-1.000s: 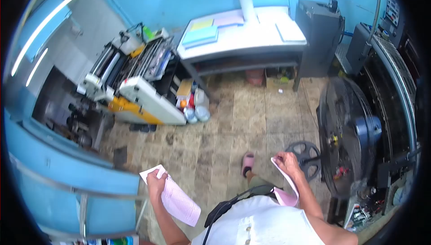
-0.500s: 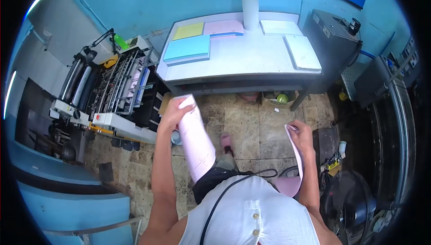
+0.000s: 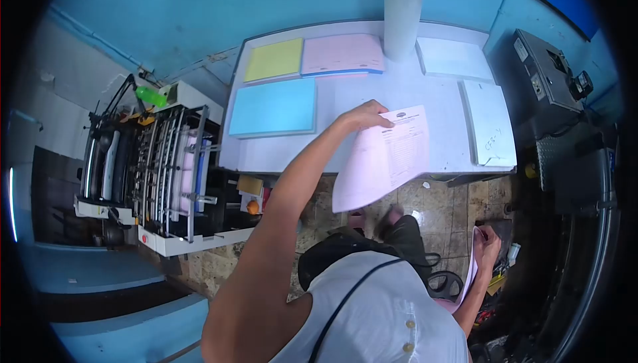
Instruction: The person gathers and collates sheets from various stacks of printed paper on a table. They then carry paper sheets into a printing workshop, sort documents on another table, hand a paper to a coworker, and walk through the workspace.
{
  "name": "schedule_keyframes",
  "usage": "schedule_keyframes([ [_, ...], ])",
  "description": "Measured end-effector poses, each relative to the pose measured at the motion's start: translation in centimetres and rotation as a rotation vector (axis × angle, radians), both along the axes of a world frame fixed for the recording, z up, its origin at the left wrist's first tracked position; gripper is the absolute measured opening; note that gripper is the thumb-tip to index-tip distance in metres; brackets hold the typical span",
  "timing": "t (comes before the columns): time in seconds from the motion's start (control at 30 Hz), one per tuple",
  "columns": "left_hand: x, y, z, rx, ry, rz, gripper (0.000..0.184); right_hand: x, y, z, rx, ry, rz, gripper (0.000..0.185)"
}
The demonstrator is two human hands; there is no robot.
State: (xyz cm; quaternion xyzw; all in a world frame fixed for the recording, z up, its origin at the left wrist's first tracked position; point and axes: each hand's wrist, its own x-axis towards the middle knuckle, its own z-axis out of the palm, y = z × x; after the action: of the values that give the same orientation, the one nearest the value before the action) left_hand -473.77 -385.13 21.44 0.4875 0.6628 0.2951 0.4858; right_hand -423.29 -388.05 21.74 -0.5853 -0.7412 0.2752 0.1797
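Observation:
My left hand (image 3: pixel 364 116) is closed on the top edge of a pink printed sheet (image 3: pixel 389 157). The sheet carries a small emblem and lines of text, and hangs curved over the front part of the white table (image 3: pixel 276 157). Low on the right, my right hand (image 3: pixel 488 248) pinches a second pink sheet (image 3: pixel 471 275), which is seen nearly edge-on and reaches down beside my body. Its lower end is partly hidden by my shirt and arm.
On the table lie a blue paper stack (image 3: pixel 274 108), a yellow stack (image 3: pixel 273 59), a pink stack (image 3: pixel 340 54) and white stacks (image 3: pixel 488 127). A white paper roll (image 3: pixel 402 17) stands at the back. A printing machine (image 3: pixel 173 177) is at left, a grey metal cabinet (image 3: pixel 548 77) at right.
My left hand has swung up and right, bringing its pink sheet over the table's front. My right hand is lower and farther right in view, still holding its sheet. The table appears closer.

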Motion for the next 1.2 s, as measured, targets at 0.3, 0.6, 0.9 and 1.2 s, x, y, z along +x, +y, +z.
schedule_keyframes([
  [0.3,-7.7,11.8,-11.5,-0.236,0.3,-0.169,0.042,-6.5,16.8,-3.1,-0.151,0.006,0.159,0.017],
  [0.6,-3.8,19.8,-15.2,-0.285,0.669,-0.154,0.046,-8.7,28.2,-4.0,-0.052,-0.011,0.183,0.018],
  [0.9,-4.6,19.7,-14.4,-0.344,0.57,-0.137,0.03,2.2,38.8,-8.2,-0.263,0.468,-0.139,0.014],
  [1.2,-8.6,14.3,-12.9,-0.145,0.535,0.02,0.021,1.4,37.2,-14.3,-0.232,0.09,-0.236,0.03],
])
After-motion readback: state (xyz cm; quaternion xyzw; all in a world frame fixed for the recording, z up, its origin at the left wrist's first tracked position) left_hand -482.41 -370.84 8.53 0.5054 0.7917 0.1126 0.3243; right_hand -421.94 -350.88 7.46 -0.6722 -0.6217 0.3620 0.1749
